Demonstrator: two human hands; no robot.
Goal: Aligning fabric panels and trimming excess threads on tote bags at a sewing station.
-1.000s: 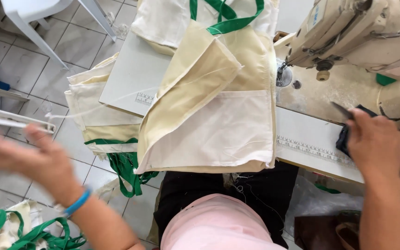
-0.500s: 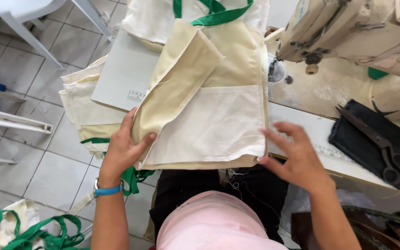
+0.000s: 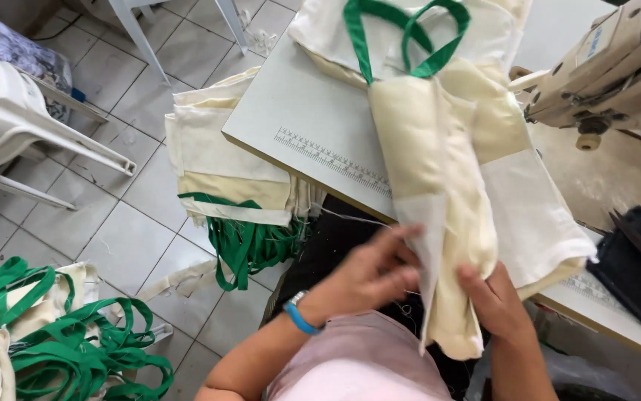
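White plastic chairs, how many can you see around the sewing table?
2. One white plastic chair stands at the left edge on the tiled floor; of the other chair, only the legs show at the top, behind the table. More may sit outside the view.

The sewing machine (image 3: 617,67) runs off the right edge, its needle end unseen. The folded cloth bag (image 3: 447,193) covers the left hand's (image 3: 369,278) fingertips and the right hand's (image 3: 495,301) thumb. The black case (image 3: 636,271) and white plastic chair (image 3: 16,111) are cut off.
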